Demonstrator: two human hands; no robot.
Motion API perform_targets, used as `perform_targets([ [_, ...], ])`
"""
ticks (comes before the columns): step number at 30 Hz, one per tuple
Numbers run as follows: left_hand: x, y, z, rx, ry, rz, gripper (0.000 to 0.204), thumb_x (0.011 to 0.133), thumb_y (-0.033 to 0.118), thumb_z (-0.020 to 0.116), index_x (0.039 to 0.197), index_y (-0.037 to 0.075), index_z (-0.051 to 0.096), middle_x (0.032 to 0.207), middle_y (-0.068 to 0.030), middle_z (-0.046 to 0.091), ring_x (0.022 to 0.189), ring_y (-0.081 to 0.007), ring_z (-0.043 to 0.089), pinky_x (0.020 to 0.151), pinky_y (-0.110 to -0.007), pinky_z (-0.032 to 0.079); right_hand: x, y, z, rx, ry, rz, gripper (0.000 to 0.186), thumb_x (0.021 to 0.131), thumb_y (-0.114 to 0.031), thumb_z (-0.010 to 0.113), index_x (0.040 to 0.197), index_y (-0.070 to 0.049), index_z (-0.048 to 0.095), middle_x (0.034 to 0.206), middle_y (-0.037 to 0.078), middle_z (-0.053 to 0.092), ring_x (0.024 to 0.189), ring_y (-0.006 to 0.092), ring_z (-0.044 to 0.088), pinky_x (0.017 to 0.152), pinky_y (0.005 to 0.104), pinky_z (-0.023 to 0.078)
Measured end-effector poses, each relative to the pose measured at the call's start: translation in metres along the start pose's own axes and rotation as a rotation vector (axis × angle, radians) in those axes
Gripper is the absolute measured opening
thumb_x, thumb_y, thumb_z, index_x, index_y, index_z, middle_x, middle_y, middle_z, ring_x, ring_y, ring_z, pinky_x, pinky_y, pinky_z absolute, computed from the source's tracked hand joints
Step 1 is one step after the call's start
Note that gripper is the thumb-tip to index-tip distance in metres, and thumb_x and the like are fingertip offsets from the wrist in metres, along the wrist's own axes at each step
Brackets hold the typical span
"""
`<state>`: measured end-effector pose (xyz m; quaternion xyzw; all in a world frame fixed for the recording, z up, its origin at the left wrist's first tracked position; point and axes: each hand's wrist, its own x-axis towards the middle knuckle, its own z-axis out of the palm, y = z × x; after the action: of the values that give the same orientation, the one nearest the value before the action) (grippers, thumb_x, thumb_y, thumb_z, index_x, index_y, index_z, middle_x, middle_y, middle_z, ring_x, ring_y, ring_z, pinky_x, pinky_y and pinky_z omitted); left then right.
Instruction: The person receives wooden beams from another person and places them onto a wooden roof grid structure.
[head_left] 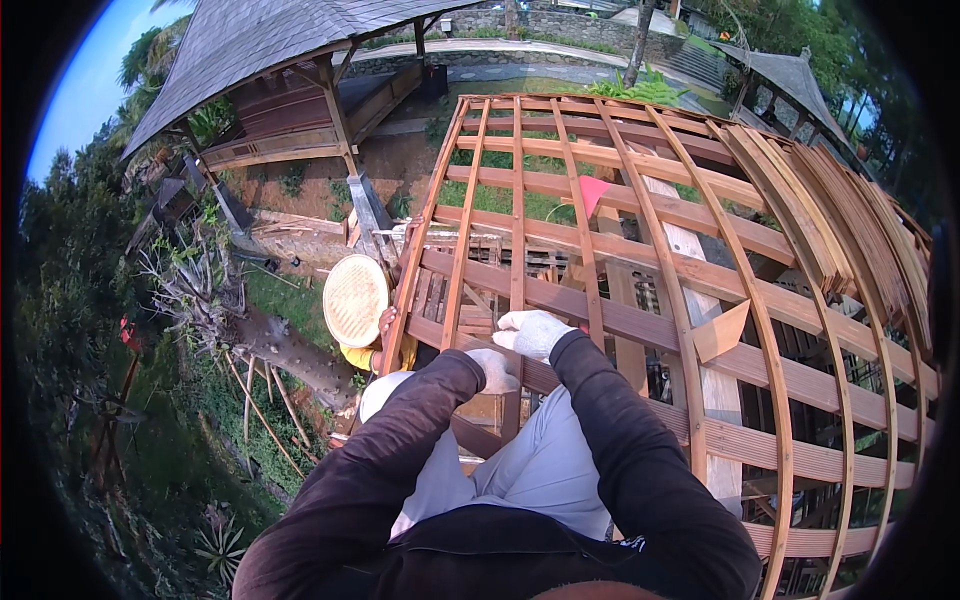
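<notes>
My right hand [537, 334], in a white glove, is above a dark wooden beam [560, 300] of the roof frame. Its fingers are curled together, and whatever they may hold is too small to make out. Just below and to the left is my left hand [494, 371], also white-gloved and close to the right one. Its fingers are mostly hidden, so its grip does not show. Both hands are over my light grey trousers [535, 445], near a narrow upright batten [517, 210]. A flat piece of wood [722, 331] leans on the frame to the right.
The roof is an open grid with gaps between battens. A co-worker in a round woven hat [356, 297] stands below at its left edge, a hand [388, 320] on the edge batten. Long wooden strips [795, 205] are stacked at right. A pink-red piece [593, 194] lies farther up.
</notes>
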<state>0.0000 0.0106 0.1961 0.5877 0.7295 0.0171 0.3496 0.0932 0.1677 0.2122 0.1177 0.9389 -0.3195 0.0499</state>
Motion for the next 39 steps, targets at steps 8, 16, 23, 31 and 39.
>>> perform_targets([
  [8,0.001,-0.007,0.004,-0.004,0.004,0.002,0.052,0.093,0.05,0.059,0.122,0.013,0.079,0.124,-0.0218,0.075,0.12,-0.0398,0.069,0.104,-0.048,0.052,0.0,-0.006,0.0,0.003,0.003,0.02,0.048,0.099,-0.047,0.07,0.127,-0.009,0.074,0.123,0.019,0.077,0.117,0.0377,0.071,0.103,0.0422,0.054],
  [16,0.004,-0.007,0.005,0.02,-0.001,0.011,0.054,0.093,0.05,0.06,0.125,0.011,0.078,0.126,-0.022,0.074,0.121,-0.0399,0.068,0.105,-0.047,0.052,0.002,-0.005,-0.001,-0.013,-0.023,0.039,0.052,0.099,-0.047,0.069,0.131,-0.006,0.073,0.127,0.022,0.075,0.122,0.0384,0.07,0.106,0.0425,0.053],
  [23,-0.006,0.003,-0.005,-0.029,-0.016,-0.007,0.053,0.094,0.05,0.061,0.126,0.011,0.077,0.125,-0.0225,0.074,0.12,-0.0397,0.069,0.105,-0.047,0.052,0.001,-0.01,-0.004,-0.028,-0.043,0.053,0.052,0.099,-0.047,0.069,0.131,-0.006,0.072,0.127,0.021,0.075,0.122,0.0392,0.07,0.107,0.0434,0.053],
  [31,0.003,-0.006,0.002,-0.02,-0.018,0.017,0.05,0.095,0.048,0.061,0.126,0.011,0.076,0.123,-0.0226,0.075,0.119,-0.0407,0.069,0.103,-0.048,0.052,0.001,-0.014,-0.008,-0.062,-0.091,0.068,0.053,0.099,-0.048,0.069,0.132,-0.006,0.072,0.128,0.021,0.075,0.122,0.0395,0.069,0.107,0.0438,0.053],
  [39,-0.004,0.003,-0.006,-0.003,-0.029,0.006,0.051,0.095,0.048,0.057,0.122,0.011,0.078,0.122,-0.023,0.075,0.119,-0.0411,0.069,0.104,-0.048,0.052,0.008,0.0,-0.003,0.034,-0.07,0.146,0.056,0.099,-0.049,0.068,0.135,-0.006,0.07,0.134,0.021,0.072,0.128,0.0374,0.067,0.111,0.0411,0.05],
])
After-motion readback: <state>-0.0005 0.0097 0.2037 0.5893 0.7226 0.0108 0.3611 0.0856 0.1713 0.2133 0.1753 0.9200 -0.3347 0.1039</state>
